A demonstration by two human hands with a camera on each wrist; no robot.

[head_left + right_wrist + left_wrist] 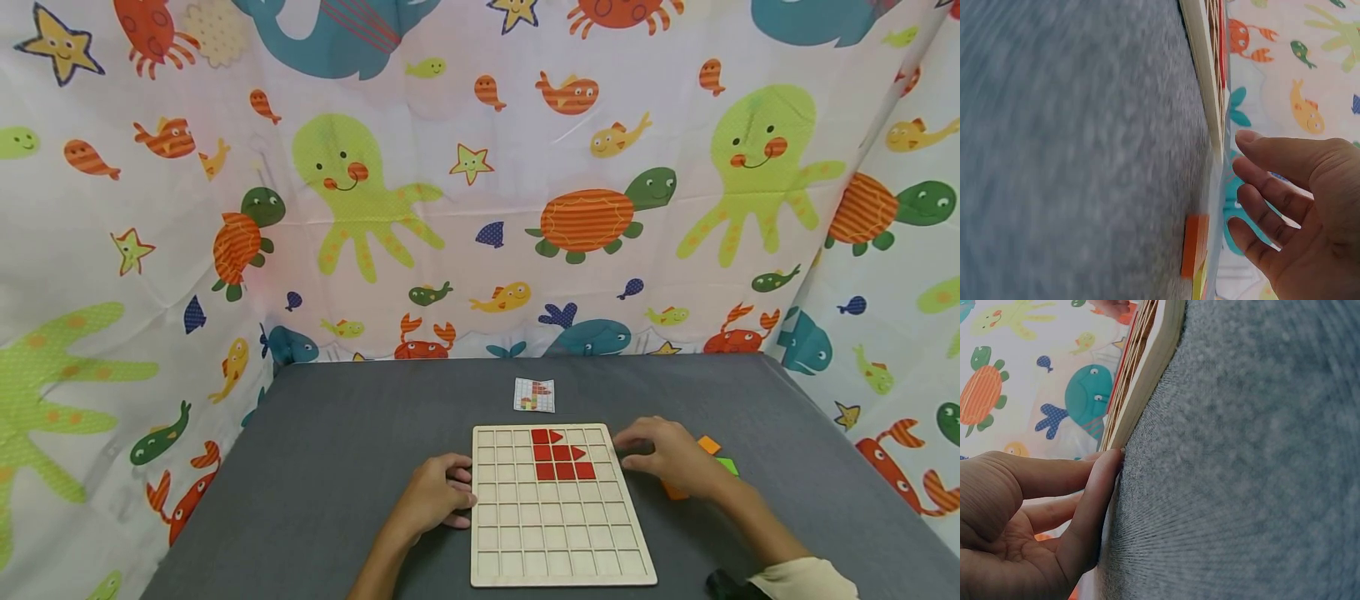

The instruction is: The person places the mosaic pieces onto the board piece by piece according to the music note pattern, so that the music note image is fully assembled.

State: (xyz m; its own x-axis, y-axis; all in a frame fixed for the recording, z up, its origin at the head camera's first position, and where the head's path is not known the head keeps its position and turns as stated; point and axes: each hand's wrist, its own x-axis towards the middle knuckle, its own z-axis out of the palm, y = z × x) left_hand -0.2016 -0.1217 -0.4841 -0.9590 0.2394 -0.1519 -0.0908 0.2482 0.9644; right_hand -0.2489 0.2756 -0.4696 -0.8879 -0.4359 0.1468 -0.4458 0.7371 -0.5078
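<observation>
A pale wooden grid board [555, 533] lies on the table, with several red squares and triangles [562, 471] set in its upper cells. My left hand [435, 497] is at the board's left side, its fingertips against the edge; the left wrist view shows thumb and finger meeting at the rim of the board [1141, 387]. Beside the upper right edge is my right hand [667, 454], fingers loosely bent with nothing between them. In the right wrist view, this hand [1297, 212] hangs over the table near the board's corner, an orange block [1195, 245] below it.
A small printed card [534, 396] with a coloured pattern lies behind the board. Orange and green pieces [726, 466] sit to the right, partly hidden under the right forearm. A sea-animal curtain [465, 250] hangs behind the grey table [337, 467].
</observation>
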